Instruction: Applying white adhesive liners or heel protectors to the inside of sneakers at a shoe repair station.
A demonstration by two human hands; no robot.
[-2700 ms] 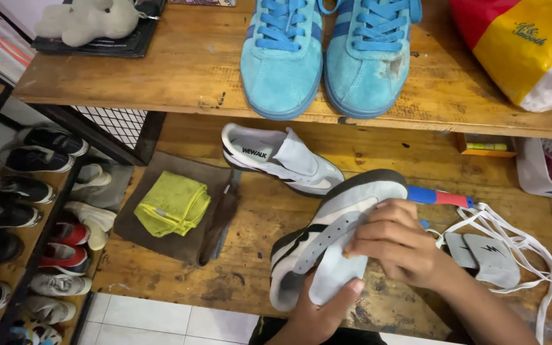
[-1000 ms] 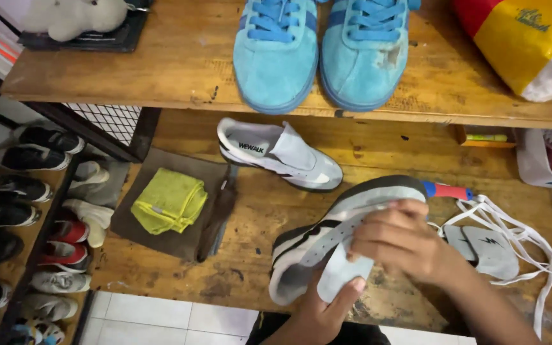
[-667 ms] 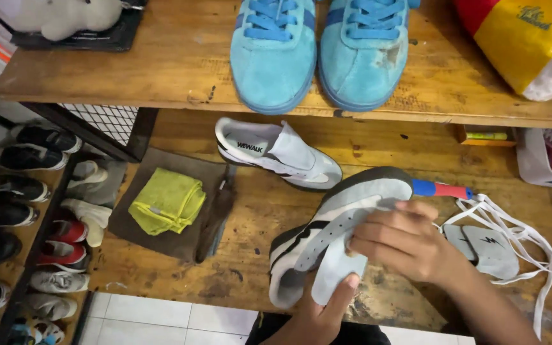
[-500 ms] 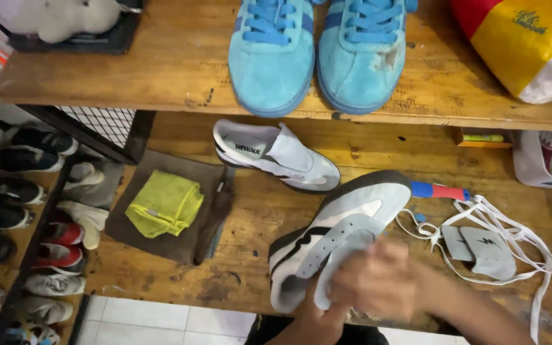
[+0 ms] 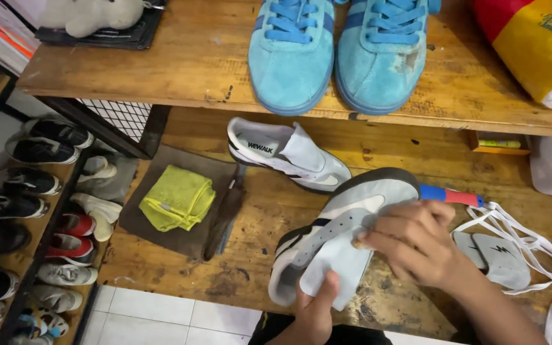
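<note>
A grey and white sneaker [image 5: 359, 211] with black trim lies on its side on the lower wooden bench [image 5: 250, 268]. My left hand [image 5: 317, 310] holds it from below, thumb on the pulled-out pale tongue. My right hand [image 5: 413, 246] rests on the shoe's upper with fingers curled against the lace area. The matching sneaker [image 5: 285, 153] lies further back on the bench.
Two light blue suede sneakers [image 5: 343, 45] stand on the upper shelf [image 5: 161, 83]. White laces [image 5: 531, 243] and grey insoles [image 5: 496, 255] lie at right beside a blue and red handle [image 5: 448, 195]. A yellow-green cloth [image 5: 177, 204] sits on a brown cloth. A shoe rack [image 5: 33, 211] fills the left.
My right hand slid down and back over the shoe's upper, then returned to the lace area. The shoe stayed in my left hand, shifting slightly.
</note>
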